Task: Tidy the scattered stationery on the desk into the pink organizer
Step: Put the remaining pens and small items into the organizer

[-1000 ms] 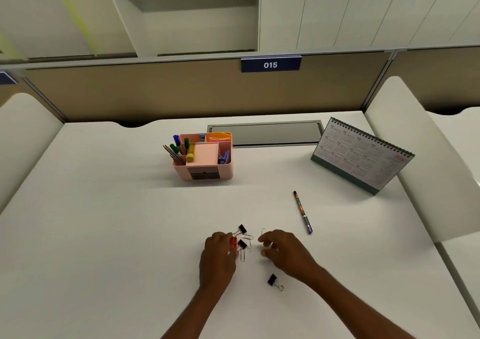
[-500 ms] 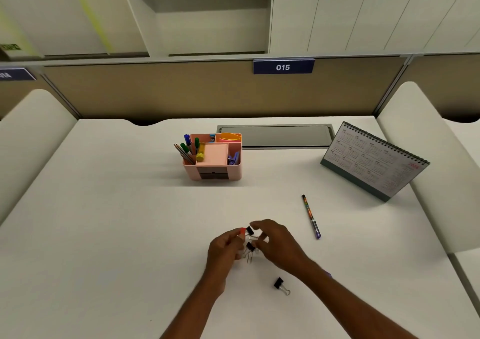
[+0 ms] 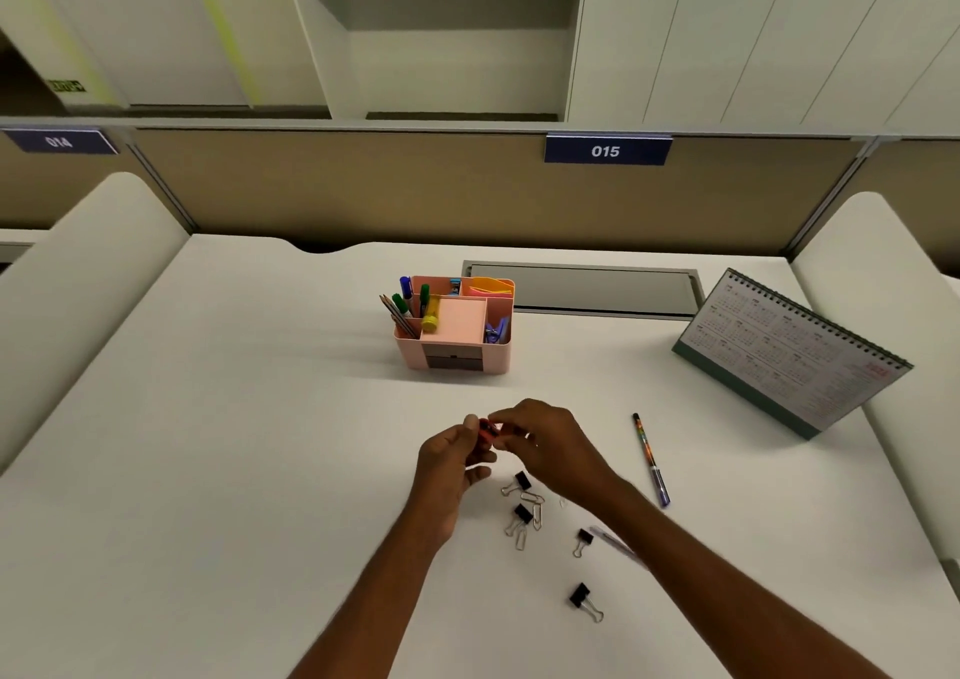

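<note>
Pink organizer point(image 3: 457, 361) sits up the desk point(image 3: 208, 418); right in front of it, left hand point(image 3: 451, 462) and right hand point(image 3: 553, 449) both pinch one small red thing point(image 3: 487, 430), can't tell what. Black binder clips point(image 3: 522, 481) and paper clips point(image 3: 521, 540) lie farther out from the organizer, pen point(image 3: 649, 457) to its front-right.

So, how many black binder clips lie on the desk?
4 clips: two just below the hands, one beside the right forearm, one nearest the viewer. The hands may hide more.
</note>
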Tool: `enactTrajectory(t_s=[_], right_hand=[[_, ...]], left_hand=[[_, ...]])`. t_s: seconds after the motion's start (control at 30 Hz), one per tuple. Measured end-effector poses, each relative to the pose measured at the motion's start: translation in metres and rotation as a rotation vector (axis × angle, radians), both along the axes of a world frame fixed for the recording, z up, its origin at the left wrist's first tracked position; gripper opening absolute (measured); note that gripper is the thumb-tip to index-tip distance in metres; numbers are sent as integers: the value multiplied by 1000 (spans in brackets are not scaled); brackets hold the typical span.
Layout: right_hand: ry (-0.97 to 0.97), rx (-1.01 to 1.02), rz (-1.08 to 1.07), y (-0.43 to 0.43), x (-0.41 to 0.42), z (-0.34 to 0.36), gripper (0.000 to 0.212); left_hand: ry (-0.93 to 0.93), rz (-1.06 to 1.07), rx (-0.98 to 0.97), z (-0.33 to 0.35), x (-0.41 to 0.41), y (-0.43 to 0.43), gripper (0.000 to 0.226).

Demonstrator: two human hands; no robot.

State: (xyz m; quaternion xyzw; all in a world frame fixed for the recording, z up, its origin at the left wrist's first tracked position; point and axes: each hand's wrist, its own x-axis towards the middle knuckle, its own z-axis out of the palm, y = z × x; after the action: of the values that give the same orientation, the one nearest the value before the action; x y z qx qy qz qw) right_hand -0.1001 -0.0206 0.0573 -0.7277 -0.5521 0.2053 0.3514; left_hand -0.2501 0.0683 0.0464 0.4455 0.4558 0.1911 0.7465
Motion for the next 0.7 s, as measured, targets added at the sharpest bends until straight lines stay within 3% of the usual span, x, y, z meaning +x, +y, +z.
enactTrajectory(t_s=[0.17,0.43,0.7], right_hand=[[46,-67,32,26,7,15,33],[-116,-116,45,85,24,26,29],[-181,-169,-130,179,50,15,31]], left_hand=[[38,-23,58,7,10,24,38],[207,143,92,8,36,62,45],[225,173,-41,12,43,75,23]])
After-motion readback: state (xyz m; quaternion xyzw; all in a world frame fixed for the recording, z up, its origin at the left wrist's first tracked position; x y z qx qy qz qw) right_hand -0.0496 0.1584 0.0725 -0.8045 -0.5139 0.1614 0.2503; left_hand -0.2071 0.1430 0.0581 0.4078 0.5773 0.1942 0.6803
